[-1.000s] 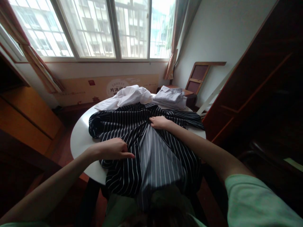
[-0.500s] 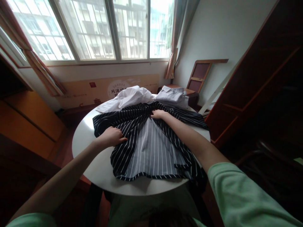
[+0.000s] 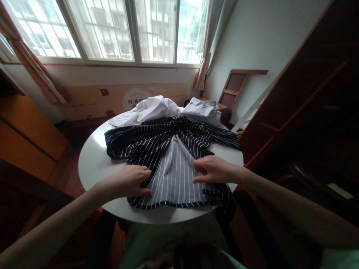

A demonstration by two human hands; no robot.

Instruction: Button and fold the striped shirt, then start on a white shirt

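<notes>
A black shirt with white stripes (image 3: 151,149) lies spread on the round white table (image 3: 91,164), its front parted and the greyish striped inside (image 3: 176,168) showing in the middle. Over the shirt's left front panel is my left hand (image 3: 133,181), thumb and fingers apart; whether it touches the cloth I cannot tell. My right hand (image 3: 210,170) is over the right front panel, its thumb apart from the curled fingers, with nothing visible between them. The shirt's collar end points away from me, and its sleeves stretch out to both sides.
Behind the striped shirt lie a loose white garment (image 3: 154,108) and a folded pale shirt (image 3: 202,108). A wooden chair (image 3: 235,87) stands past the table at the back right. Barred windows (image 3: 106,30) and a printed panel (image 3: 112,101) are along the far wall.
My right hand has left the gathered cloth near the collar and come towards me over the right panel. My left hand has come slightly nearer the hem. The view has tilted a little.
</notes>
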